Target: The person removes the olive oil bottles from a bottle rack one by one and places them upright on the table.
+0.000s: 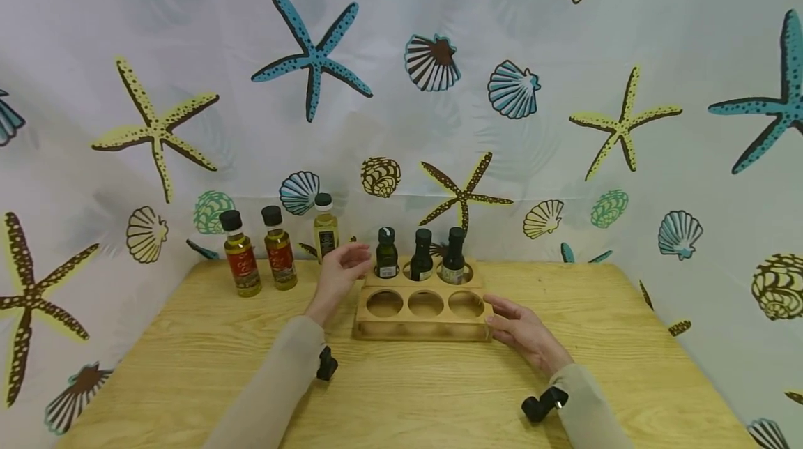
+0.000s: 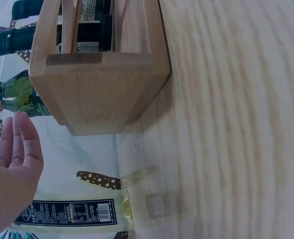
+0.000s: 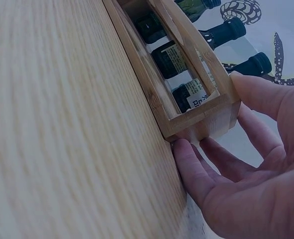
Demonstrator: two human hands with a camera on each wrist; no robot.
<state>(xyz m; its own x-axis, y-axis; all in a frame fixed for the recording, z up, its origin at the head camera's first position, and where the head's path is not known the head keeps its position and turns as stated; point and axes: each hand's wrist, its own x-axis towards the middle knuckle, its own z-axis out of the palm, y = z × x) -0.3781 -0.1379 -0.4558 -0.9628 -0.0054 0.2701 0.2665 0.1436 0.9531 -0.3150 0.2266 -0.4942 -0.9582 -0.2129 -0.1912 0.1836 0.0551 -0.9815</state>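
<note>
A two-tier wooden bottle rack [image 1: 401, 331] stands on the table with three round holes in each tier. The back tier holds a green bottle [image 1: 387, 254] at the left and two dark bottles [image 1: 422, 255] beside it; the front holes hold nothing. My left hand [image 1: 339, 273] hovers by the rack's left end, next to the green bottle, thumb and fingers apart with nothing between them. At the opposite end, my right hand [image 1: 523, 332] touches the rack's side with spread fingers; in the right wrist view its thumb [image 3: 258, 92] lies along the upper edge.
Left of the rack stand two oil bottles with red labels [image 1: 242, 264] and a pale yellow bottle with a dark label [image 1: 325, 229], the latter just behind my left hand. A patterned curtain [image 1: 401, 121] hangs behind the wooden table [image 1: 401, 393].
</note>
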